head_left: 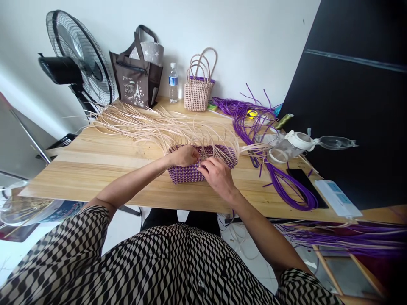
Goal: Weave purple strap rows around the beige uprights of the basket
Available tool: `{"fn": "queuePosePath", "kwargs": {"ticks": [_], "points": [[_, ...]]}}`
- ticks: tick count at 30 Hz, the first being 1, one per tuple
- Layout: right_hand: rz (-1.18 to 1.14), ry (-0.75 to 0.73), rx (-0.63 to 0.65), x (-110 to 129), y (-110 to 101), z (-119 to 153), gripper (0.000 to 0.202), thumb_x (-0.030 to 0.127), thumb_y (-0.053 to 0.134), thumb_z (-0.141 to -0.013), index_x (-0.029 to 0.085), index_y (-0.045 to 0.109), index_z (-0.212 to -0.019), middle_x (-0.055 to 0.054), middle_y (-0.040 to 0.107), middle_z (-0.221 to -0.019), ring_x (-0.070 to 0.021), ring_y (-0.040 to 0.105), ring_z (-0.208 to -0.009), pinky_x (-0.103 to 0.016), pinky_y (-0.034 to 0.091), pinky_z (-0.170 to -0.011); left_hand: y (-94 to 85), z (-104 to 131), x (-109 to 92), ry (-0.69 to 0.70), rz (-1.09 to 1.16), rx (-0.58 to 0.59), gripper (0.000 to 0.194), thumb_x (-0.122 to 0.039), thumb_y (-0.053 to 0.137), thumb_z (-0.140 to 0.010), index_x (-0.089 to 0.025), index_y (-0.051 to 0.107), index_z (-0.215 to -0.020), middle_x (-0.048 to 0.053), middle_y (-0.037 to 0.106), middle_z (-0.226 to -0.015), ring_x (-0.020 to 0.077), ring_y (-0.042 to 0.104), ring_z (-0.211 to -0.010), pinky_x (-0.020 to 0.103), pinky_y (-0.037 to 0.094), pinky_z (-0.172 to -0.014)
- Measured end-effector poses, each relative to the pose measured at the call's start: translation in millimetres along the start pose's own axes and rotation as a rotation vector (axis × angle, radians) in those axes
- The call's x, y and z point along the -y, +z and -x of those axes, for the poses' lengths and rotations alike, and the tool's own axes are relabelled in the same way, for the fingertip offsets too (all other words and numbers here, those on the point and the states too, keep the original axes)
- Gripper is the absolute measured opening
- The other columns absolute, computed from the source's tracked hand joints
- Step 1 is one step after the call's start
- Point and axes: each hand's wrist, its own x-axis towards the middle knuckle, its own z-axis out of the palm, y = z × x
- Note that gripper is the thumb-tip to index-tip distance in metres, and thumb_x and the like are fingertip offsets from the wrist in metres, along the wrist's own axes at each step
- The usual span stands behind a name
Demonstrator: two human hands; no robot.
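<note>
So from the head cam: there's a half-woven purple and cream basket [203,167] sitting near the front edge of a wooden table [104,169], pretty much dead centre of the shot. Both hands are right on it. The left hand [185,155] is curled over the basket's top rim at about 10 o'clock from the basket's middle, fingers bent in and pinching at the weave; looks like it's got a strand, but I can't tell exactly which one. The right hand [218,174] sits on the near side wall at about 4 o'clock, fingers loosely bent and pressed against the woven side, with the fingertips up by the rim just beside the left hand. Not sure if it's actually gripping anything or only pushing.

A big spray of loose cream strands [152,123] fans out of the basket's rim toward 10 and 11 o'clock across the table.

Further out: a bundle of purple cord [286,186] trails off at 3 to 4 o'clock, with a clear plastic jug [295,144] and a phone [303,180] near it, and a white power strip [338,198] beyond that. At 12 o'clock against the wall there's a finished cream basket [197,91], a water bottle [173,82] just beside it, and a brown tote bag [136,76]. A standing fan [79,59] is at 10 o'clock.
</note>
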Motion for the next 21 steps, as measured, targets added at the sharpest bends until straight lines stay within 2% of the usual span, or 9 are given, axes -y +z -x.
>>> {"fn": "queuePosePath", "kwargs": {"ticks": [4, 7, 13, 17, 21], "points": [[-0.175, 0.061, -0.110, -6, 10, -1, 0.015, 0.026, 0.055, -0.086, 0.019, 0.067, -0.079, -0.006, 0.064, -0.086, -0.0192, 0.054, -0.085, -0.032, 0.043, -0.079, -1.2, 1, -2, 0.010, 0.003, 0.006, 0.015, -0.015, 0.043, -0.062, -0.012, 0.057, -0.057, -0.004, 0.039, -0.047, 0.0066, 0.031, -0.049, 0.022, 0.020, -0.047], [-0.295, 0.071, -0.144, -11, 15, -2, 0.015, 0.026, 0.056, -0.085, 0.019, 0.066, -0.077, -0.005, 0.065, -0.083, -0.0184, 0.053, -0.084, -0.032, 0.043, -0.080, -0.9, 1, -2, 0.022, -0.001, 0.012, 0.015, -0.016, 0.043, -0.062, -0.012, 0.056, -0.056, -0.005, 0.037, -0.047, 0.0064, 0.029, -0.048, 0.022, 0.019, -0.047], [-0.293, -0.001, -0.060, -17, 17, -3, 0.019, 0.022, 0.051, -0.087, 0.019, 0.061, -0.071, -0.006, 0.061, -0.082, -0.0196, 0.049, -0.084, -0.035, 0.040, -0.080, 1.0, 1, -2, -0.003, -0.013, 0.018, 0.013, -0.014, 0.043, -0.062, -0.012, 0.054, -0.055, -0.005, 0.035, -0.048, 0.0062, 0.027, -0.049, 0.023, 0.018, -0.047], [-0.273, -0.034, 0.026, -21, 16, -3, 0.025, 0.017, 0.044, -0.087, 0.019, 0.057, -0.066, -0.006, 0.057, -0.081, -0.0192, 0.046, -0.082, -0.035, 0.039, -0.078, 3.4, 2, -4, 0.027, -0.111, 0.010, 0.013, -0.013, 0.043, -0.063, -0.014, 0.049, -0.051, -0.005, 0.032, -0.047, 0.0069, 0.026, -0.049, 0.024, 0.018, -0.048], [-0.243, -0.040, 0.081, -22, 12, -5, 0.027, 0.017, 0.042, -0.088, 0.019, 0.055, -0.064, -0.007, 0.055, -0.079, -0.0194, 0.045, -0.082, -0.035, 0.039, -0.079, 6.0, 2, -7, -0.006, -0.282, -0.054, 0.012, -0.013, 0.046, -0.063, -0.014, 0.056, -0.056, -0.002, 0.043, -0.049, 0.0089, 0.031, -0.049, 0.025, 0.023, -0.050]]}}
